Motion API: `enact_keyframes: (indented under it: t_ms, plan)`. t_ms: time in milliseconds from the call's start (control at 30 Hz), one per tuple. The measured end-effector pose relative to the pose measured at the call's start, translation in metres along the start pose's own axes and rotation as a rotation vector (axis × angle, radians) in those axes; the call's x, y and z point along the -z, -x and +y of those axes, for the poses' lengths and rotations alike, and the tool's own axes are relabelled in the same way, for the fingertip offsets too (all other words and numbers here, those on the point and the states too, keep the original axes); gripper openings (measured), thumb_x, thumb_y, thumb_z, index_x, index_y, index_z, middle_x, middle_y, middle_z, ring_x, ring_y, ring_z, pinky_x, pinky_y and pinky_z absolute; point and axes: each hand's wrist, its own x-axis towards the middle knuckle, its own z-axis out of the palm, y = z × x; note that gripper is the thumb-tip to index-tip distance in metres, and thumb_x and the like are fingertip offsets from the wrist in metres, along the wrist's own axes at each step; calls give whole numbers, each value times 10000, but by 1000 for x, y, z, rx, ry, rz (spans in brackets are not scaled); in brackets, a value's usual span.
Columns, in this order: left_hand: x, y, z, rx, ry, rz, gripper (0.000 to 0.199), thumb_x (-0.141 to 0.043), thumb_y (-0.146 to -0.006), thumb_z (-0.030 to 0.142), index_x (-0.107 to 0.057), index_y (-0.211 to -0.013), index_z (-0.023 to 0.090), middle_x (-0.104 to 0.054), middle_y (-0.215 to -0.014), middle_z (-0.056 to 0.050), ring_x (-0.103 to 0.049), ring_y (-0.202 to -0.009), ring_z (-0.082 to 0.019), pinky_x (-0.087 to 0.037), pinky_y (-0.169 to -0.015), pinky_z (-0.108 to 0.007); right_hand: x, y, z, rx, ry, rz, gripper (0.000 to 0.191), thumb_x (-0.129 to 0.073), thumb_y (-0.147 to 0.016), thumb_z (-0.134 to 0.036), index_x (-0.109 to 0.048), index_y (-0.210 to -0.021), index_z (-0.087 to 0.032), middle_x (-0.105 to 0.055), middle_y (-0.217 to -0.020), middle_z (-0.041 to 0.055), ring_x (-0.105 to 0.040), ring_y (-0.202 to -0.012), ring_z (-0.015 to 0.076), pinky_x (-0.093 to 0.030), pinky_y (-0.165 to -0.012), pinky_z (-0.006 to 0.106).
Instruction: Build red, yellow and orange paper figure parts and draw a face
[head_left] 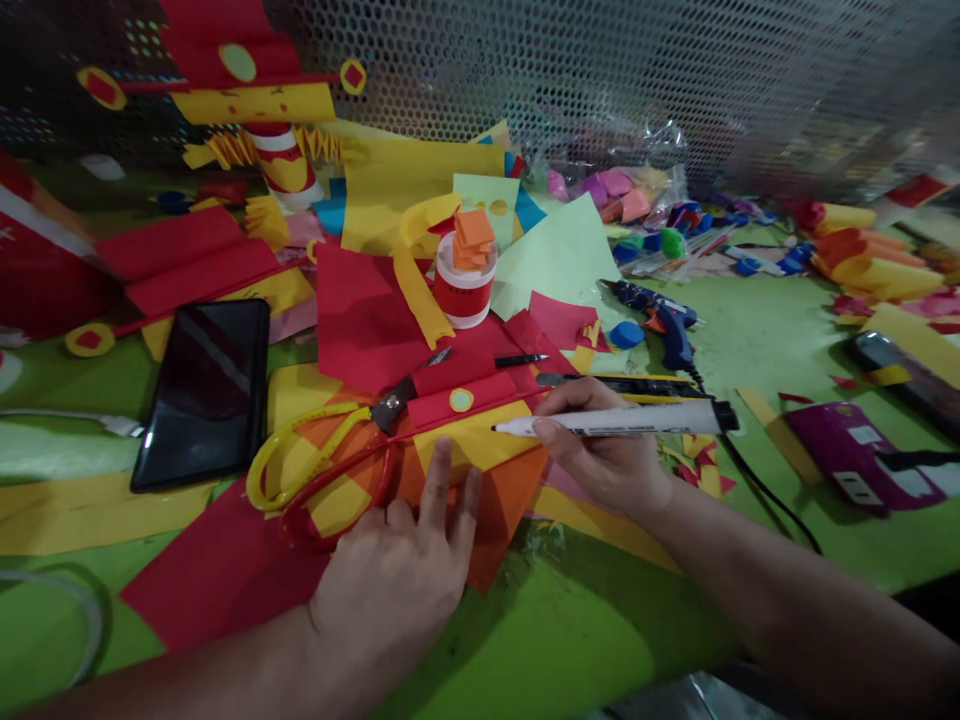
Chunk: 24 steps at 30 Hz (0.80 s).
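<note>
My right hand (611,465) holds a white whiteboard marker (637,418), its black tip at the surface of a small yellow paper piece (484,445). A folded red paper strip with a pale round dot (461,401) runs along that piece's upper edge. Two stretched fingers of my left hand (401,565) press on the yellow paper's lower edge, and the other fingers are partly curled. Just left of the paper lie scissors (390,410) with one yellow and one red handle. Orange paper (502,520) shows beneath the yellow piece.
A black phone (202,395) lies left. A paper figure with a red hat (232,60) stands at the back left. Behind my hands is a white tub (466,290) with orange squares. A blue glue gun (664,315) and a purple power strip (855,450) lie right.
</note>
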Motion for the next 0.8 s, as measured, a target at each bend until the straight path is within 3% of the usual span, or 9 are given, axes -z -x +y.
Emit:
enact_keyframes:
  t_ms: [800]
  plan:
    - [1,-1,-1,-17,2,-58,493,-475,-723,65,-593,-1185,190,-621,-1140,-216,-546,-411,-147,-436,-337,-259,-3,-5,-3,7,3,80,103,-595,-781,-242,-497,-768,-211,-496,-534,-61,-406,-397,64,-319,-362,191]
